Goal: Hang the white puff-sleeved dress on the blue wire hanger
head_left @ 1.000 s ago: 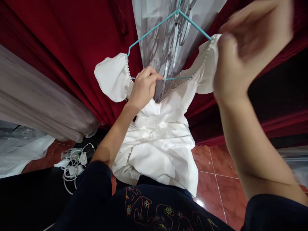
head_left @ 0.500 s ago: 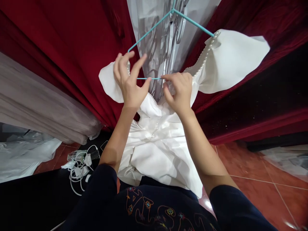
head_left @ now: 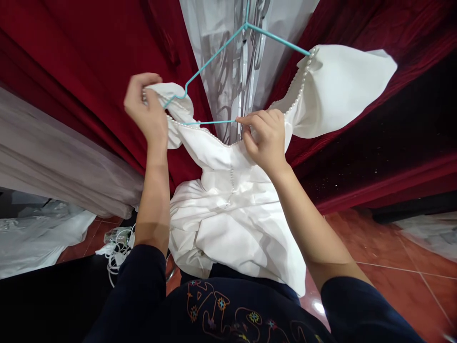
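Observation:
A white dress point(head_left: 246, 219) with pearl trim along its neckline hangs in front of me. Its right sleeve point(head_left: 350, 90) rests over one arm of a thin turquoise hanger point(head_left: 246, 25). My left hand point(head_left: 144, 109) is closed on the edge of the left sleeve point(head_left: 174, 90), drawn out beside the hanger's notched end, which shows bare against the sleeve opening. With thumb and index finger, my right hand point(head_left: 266, 138) pinches the hanger's lower bar near its middle, in front of the dress's right shoulder side.
Dark red curtains point(head_left: 89, 71) hang on both sides, with a pale grey drape point(head_left: 64, 157) at left. Behind the hanger is white, shiny fabric point(head_left: 221, 52). Tangled white cables point(head_left: 116, 257) lie by a black surface point(head_left: 53, 295) at lower left. Red tiles point(head_left: 392, 257) cover the floor.
My left hand has moved from above the hanger's lower bar out to the left and closed on the sleeve, pulling it outward. My right hand keeps its pinch on the bar.

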`<state>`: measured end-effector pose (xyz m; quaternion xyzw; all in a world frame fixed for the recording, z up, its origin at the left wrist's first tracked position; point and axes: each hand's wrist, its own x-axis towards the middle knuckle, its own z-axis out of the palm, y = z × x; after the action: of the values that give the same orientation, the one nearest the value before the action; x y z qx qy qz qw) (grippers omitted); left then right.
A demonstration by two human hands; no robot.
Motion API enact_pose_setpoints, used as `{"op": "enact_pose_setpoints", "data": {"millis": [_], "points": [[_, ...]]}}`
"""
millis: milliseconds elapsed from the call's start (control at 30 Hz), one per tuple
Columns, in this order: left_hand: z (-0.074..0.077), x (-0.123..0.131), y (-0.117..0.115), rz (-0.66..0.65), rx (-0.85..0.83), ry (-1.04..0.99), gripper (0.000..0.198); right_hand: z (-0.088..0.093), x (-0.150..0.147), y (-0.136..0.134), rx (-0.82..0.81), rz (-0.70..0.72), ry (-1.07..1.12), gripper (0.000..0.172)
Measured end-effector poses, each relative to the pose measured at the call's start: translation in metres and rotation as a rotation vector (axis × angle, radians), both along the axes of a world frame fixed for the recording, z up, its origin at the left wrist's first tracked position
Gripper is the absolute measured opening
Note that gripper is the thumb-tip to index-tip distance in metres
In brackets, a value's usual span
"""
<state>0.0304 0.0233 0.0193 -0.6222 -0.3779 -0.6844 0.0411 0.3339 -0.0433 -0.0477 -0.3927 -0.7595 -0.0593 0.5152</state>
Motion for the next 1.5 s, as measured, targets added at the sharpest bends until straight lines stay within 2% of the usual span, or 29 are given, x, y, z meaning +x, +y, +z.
{"op": "enact_pose_setpoints", "data": {"millis": [100,200,300,400,433,500,600,733,833,933,1033,1100,1133,1233,1300,1400,1500], "points": [[-0.003,-0.031,-0.001,0.05,-0.01,-0.149,0.026,0.002,0.0,-0.001,-0.022,0.018,-0.003,0.032],[-0.018,-0.036,-0.02,0.029,-0.063,-0.108,0.012,0.0,0.001,0.002,-0.044,0.037,0.007,0.033],[-0.042,-0.017,-0.046,0.117,-0.149,-0.072,0.005,-0.003,0.0,0.005,-0.032,0.05,0.032,0.032],[-0.068,0.014,-0.069,0.178,-0.274,0.006,0.015,-0.007,-0.005,0.008,0.01,0.07,0.071,0.031],[-0.074,0.026,-0.075,0.161,-0.28,0.073,0.016,-0.007,-0.007,0.008,0.022,0.078,0.079,0.031],[-0.079,0.051,-0.084,0.11,-0.147,0.248,0.011,-0.008,-0.01,0.009,0.038,0.089,0.083,0.031],[-0.069,0.087,-0.088,0.113,-0.003,0.459,0.013,-0.008,-0.012,0.008,0.028,0.093,0.088,0.031],[-0.051,0.113,-0.077,0.098,-0.156,0.549,0.025,-0.005,-0.011,-0.001,0.035,0.091,0.09,0.026],[-0.05,0.118,-0.069,0.071,-0.253,0.586,0.021,-0.002,-0.004,-0.004,0.096,0.086,0.095,0.023],[-0.053,0.118,-0.069,0.107,-0.257,0.575,0.022,0.005,0.014,0.006,0.236,-0.058,0.168,0.026],[-0.053,0.117,-0.071,0.102,-0.25,0.571,0.022,0.019,0.04,0.03,0.401,-0.184,0.209,0.049],[-0.052,0.116,-0.072,0.093,-0.243,0.568,0.024,0.031,0.055,0.045,0.464,-0.15,0.203,0.063],[-0.052,0.115,-0.072,0.095,-0.239,0.564,0.025,0.038,0.061,0.051,0.484,-0.118,0.21,0.064],[-0.05,0.115,-0.072,0.097,-0.248,0.559,0.026,0.058,0.081,0.059,0.468,-0.04,0.338,0.053],[-0.047,0.115,-0.073,0.081,-0.261,0.558,0.026,0.065,0.097,0.062,0.437,-0.027,0.432,0.046],[-0.042,0.114,-0.074,0.081,-0.3,0.563,0.025,0.057,0.126,0.069,0.491,-0.08,0.49,0.04],[-0.037,0.109,-0.073,0.104,-0.334,0.573,0.025,0.026,0.147,0.071,0.547,-0.103,0.482,0.039]]}}
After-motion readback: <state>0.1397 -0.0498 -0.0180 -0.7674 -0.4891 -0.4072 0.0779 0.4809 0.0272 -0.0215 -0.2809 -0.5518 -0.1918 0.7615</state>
